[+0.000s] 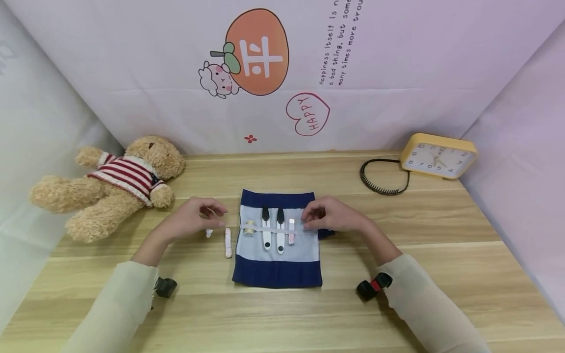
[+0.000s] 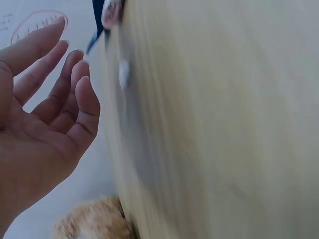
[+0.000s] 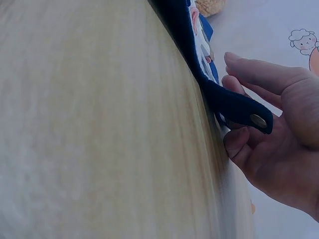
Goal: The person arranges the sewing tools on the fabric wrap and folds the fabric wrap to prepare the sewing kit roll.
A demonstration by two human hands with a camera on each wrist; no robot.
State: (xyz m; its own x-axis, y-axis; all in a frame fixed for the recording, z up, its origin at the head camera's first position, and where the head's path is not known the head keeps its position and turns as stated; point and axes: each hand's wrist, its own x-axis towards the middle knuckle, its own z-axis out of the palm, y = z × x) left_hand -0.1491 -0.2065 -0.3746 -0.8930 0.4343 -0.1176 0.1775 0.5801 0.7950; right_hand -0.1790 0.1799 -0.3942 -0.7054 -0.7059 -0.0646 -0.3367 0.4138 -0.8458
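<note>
A navy cloth pouch lies open flat on the wooden table. Under its elastic band sit a thread spool, two black-and-white snips and a small pink-and-white piece. My right hand rests at the pouch's right edge with loosely bent fingers. In the right wrist view the hand lies behind the navy snap tab, and the thumb stays off it. My left hand hovers left of the pouch, holding nothing. Below it lie a tiny white piece and a white strip.
A teddy bear in a striped jumper lies at the far left. A yellow clock and a coiled black cable sit at the back right. Pale cloth walls close in the back and both sides.
</note>
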